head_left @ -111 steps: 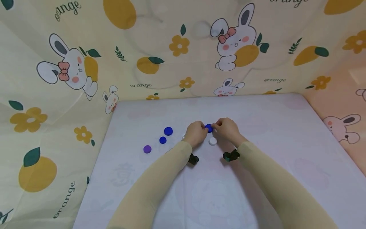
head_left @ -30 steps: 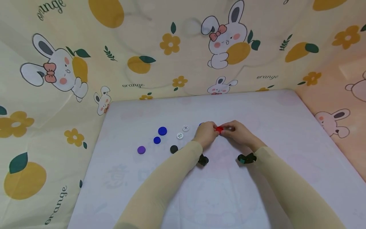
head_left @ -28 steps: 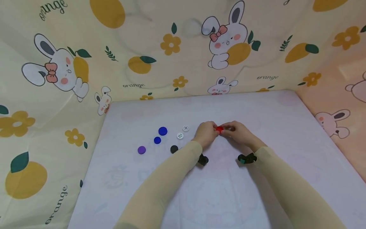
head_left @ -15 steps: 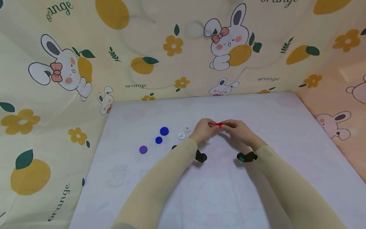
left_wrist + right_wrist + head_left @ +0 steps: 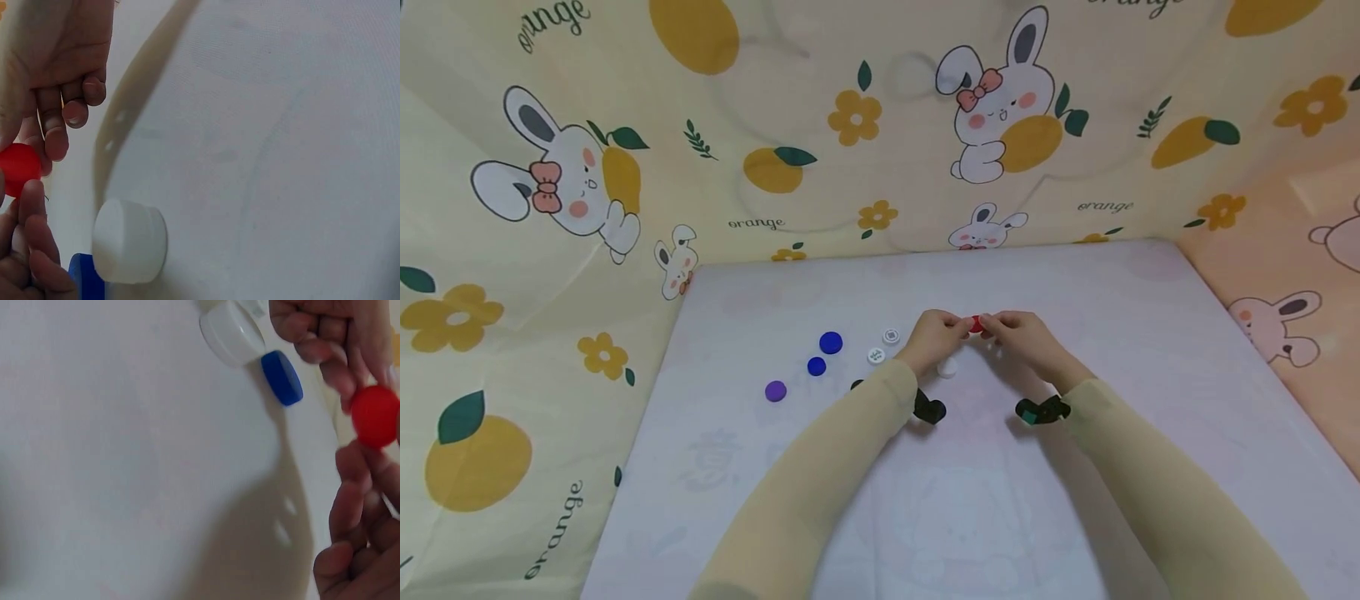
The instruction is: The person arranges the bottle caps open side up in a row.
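A small round red bottle cap point(image 5: 976, 323) is held between the two hands, above the far middle of the table. My left hand point(image 5: 934, 337) pinches its left side with thumb and fingers. From the other side my right hand point(image 5: 1026, 340) pinches it too. In the right wrist view the round face of the red cap point(image 5: 375, 417) shows between both sets of fingertips. Below the left hand lies a white cap point(image 5: 128, 242), with a blue cap point(image 5: 282, 378) beside it; in the head view the left hand hides that blue one.
Left of the hands on the white tabletop point(image 5: 970, 500) lie two white caps, one farther back point(image 5: 891, 336), two blue caps, the larger point(image 5: 831, 342) behind, and a purple cap point(image 5: 776, 391). A black cap point(image 5: 858, 385) is partly hidden by the left sleeve. Patterned cloth point(image 5: 820, 208) hangs behind.
Earliest, both hands were at a blue cap. By one second ago they held the red cap; since then they have raised it slightly and turned it, and the white cap below has come into view.
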A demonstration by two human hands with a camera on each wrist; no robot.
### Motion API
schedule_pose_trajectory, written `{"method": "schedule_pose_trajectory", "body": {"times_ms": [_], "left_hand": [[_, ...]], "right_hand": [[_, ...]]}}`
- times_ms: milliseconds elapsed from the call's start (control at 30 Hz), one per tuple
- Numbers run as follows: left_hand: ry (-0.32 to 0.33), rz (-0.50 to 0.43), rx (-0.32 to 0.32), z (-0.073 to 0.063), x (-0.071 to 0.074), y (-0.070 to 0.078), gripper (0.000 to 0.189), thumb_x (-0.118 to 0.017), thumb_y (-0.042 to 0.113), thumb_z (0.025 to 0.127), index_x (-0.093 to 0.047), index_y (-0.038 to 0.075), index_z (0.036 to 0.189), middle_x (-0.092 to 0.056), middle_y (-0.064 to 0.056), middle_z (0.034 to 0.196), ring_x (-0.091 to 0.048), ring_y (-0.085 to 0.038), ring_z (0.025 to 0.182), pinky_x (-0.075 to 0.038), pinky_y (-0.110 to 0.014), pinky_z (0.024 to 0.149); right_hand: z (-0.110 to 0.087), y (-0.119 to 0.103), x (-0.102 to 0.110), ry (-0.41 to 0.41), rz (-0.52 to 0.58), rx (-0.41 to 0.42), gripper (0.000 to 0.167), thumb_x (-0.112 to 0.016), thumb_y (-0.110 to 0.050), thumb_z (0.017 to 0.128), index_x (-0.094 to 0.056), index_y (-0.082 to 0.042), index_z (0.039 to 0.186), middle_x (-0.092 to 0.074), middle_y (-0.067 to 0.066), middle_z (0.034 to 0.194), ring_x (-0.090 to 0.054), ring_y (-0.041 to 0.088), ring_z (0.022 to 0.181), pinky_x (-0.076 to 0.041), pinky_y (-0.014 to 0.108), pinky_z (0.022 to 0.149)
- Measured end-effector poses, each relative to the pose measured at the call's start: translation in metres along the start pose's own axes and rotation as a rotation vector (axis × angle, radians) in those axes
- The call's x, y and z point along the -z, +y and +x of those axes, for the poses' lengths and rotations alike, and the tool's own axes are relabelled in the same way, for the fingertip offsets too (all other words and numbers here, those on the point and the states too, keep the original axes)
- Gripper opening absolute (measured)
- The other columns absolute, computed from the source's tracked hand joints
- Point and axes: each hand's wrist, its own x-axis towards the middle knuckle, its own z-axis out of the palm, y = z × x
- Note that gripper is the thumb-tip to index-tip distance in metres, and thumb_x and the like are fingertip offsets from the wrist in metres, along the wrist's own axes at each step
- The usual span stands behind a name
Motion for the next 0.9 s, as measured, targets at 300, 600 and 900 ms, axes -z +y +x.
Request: {"method": "schedule_pose_trajectory", "body": {"times_ms": [300,600,900], "left_hand": [[0.021,0.192,-0.036,-0.001,0.000,0.002,0.025,-0.059,0.026,0.097,-0.074,0.007,0.092,-0.065,0.003,0.076,-0.055,-0.014,0.077,-0.045,-0.026,0.072],[-0.010,0.503,-0.052,-0.008,-0.006,0.004,0.020,-0.057,0.026,0.099,-0.070,0.011,0.096,-0.064,0.004,0.083,-0.057,-0.013,0.076,-0.045,-0.027,0.070],[-0.016,0.650,-0.106,-0.012,-0.008,0.001,0.017,-0.063,0.028,0.095,-0.073,0.014,0.089,-0.063,0.007,0.076,-0.056,-0.011,0.071,-0.045,-0.026,0.065]], "right_hand": [[-0.004,-0.008,-0.009,0.060,-0.064,-0.042,0.059,-0.049,-0.057,0.095,-0.067,-0.001,0.099,-0.063,0.014,0.093,-0.049,0.028,0.087,-0.039,0.038,0.077],[-0.003,-0.007,-0.016,0.087,-0.279,-0.002,0.055,-0.048,-0.053,0.097,-0.066,-0.005,0.081,-0.048,0.002,0.063,-0.044,0.022,0.067,-0.036,0.033,0.060],[-0.007,-0.009,-0.020,0.073,-0.380,0.039,0.046,-0.052,-0.042,0.099,-0.066,-0.007,0.073,-0.050,0.000,0.063,-0.046,0.022,0.070,-0.036,0.033,0.065]]}}
